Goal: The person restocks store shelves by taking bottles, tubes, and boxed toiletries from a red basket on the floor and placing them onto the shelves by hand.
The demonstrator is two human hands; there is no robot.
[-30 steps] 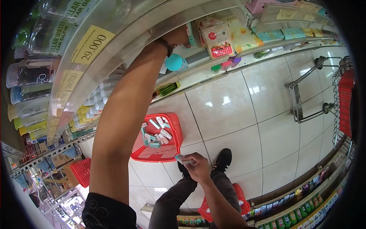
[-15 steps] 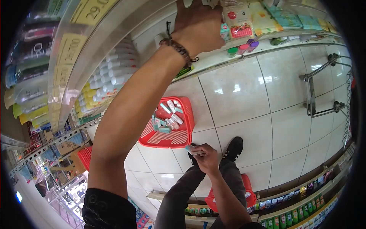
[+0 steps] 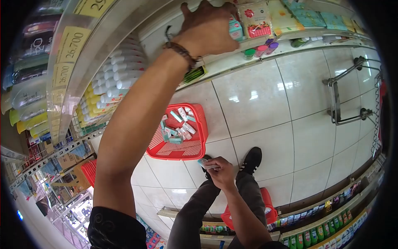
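My left hand (image 3: pixel 207 29), with a braided bracelet at the wrist, reaches over a white shelf at the top, fingers spread and nothing visible in them. Close by its thumb side stand teal boxes (image 3: pixel 235 30) and a clear packet with a red picture (image 3: pixel 255 20). Lower down, my right hand (image 3: pixel 222 172) is closed around a small teal-and-white box (image 3: pixel 206 163). It is held just off the near edge of a red plastic basket (image 3: pixel 178 156) on the floor. Inside the basket lie several small teal-and-white boxes (image 3: pixel 176 140) and whitish packs.
Bottles and price tags (image 3: pixel 74 43) line the shelf on the left. White-capped bottles (image 3: pixel 120 70) stand below it. A metal cart frame (image 3: pixel 338 101) is on the tiled floor at right. Another red basket (image 3: pixel 269 207) sits behind my legs, near shelves of green bottles (image 3: pixel 314 236).
My left hand has shifted slightly left along the shelf and its fingers show more spread, uncovering more of the teal boxes. The right hand still holds its small box. The view has moved a little.
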